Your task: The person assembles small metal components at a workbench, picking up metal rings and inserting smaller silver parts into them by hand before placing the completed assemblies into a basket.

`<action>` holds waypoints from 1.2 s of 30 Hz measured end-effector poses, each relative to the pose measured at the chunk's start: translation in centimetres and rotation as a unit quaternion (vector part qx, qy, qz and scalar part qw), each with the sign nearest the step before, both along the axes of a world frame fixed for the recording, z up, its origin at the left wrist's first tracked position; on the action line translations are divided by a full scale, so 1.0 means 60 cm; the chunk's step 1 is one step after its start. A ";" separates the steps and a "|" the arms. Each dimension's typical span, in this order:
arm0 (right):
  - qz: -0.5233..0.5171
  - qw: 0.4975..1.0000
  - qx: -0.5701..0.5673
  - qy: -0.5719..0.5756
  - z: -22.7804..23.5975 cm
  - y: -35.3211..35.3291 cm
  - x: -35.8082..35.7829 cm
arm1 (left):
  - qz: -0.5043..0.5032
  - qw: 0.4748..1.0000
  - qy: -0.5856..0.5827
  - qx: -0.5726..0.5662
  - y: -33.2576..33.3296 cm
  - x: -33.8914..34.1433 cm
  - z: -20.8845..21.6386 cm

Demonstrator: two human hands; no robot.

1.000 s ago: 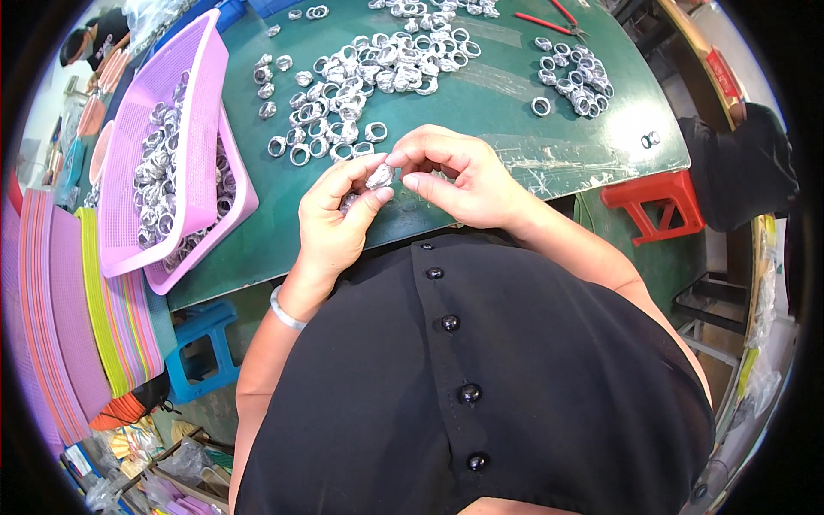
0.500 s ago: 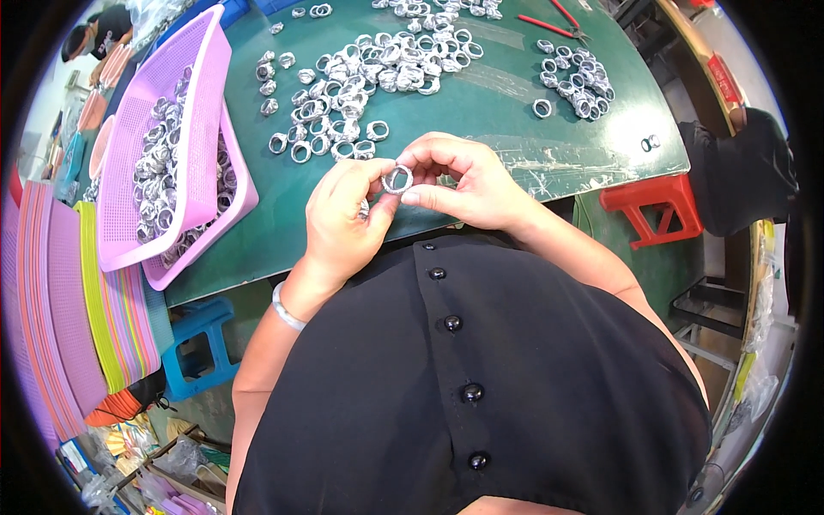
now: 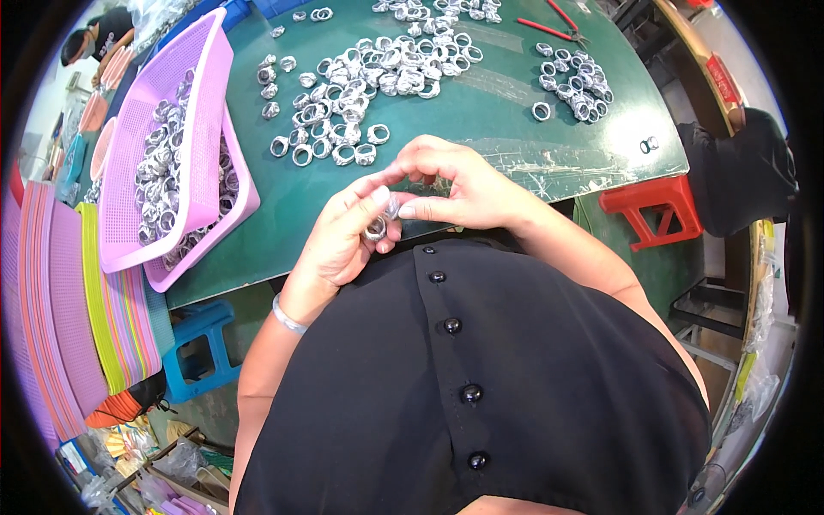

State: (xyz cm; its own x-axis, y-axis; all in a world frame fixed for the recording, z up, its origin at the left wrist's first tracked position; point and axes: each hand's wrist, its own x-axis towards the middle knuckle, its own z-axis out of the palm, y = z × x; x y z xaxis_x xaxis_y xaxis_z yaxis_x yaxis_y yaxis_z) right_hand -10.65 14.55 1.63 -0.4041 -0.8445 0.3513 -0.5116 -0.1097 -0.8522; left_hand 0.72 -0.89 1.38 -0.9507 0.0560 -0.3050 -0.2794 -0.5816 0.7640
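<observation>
At the table's near edge, my left hand (image 3: 336, 233) curls with a silver-coloured metal ring (image 3: 375, 228) lying against its fingers. A second ring (image 3: 392, 209) sits between my left thumb and my right thumb and fingertips. My right hand (image 3: 463, 182) is closed in a pinch on that second ring, whose far part the fingers cover. Just beyond my hands, a large loose pile of similar rings (image 3: 403, 67) spreads over the green table (image 3: 481, 116). A smaller cluster of rings (image 3: 584, 86) lies to the right.
Two stacked pink-purple baskets (image 3: 210, 112) with many rings stand at the left. Red-handled pliers (image 3: 549, 30) lie at the far right. A red stool (image 3: 657, 206) and a blue stool (image 3: 199, 352) stand below the table. Stacked coloured baskets (image 3: 64, 300) and a person (image 3: 107, 34) are at the left.
The ring held upright between both hands has tilted and moved slightly lower. My left hand has turned, bringing the other ring in its fingers into clearer view. My right hand stays nearly in place.
</observation>
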 end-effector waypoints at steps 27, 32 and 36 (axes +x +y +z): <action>0.163 0.802 -0.058 -0.572 -0.013 -0.034 -0.044 | 0.132 0.990 0.013 -0.042 -0.011 0.001 -0.010; 0.161 0.782 -0.063 -0.599 -0.015 -0.032 -0.038 | 0.137 0.988 0.018 -0.062 -0.010 0.001 -0.008; 0.161 0.778 -0.066 -0.603 -0.015 -0.031 -0.036 | 0.143 0.988 0.018 -0.062 -0.011 0.001 -0.009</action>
State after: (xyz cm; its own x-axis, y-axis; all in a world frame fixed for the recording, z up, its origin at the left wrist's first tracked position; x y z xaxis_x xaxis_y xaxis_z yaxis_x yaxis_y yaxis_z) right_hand -12.83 12.67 0.70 -0.2817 -0.9591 -0.0277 0.7244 -0.1937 -0.6616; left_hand 0.76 -1.56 0.84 -0.9325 -0.2526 -0.2582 -0.0879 -0.5346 0.8405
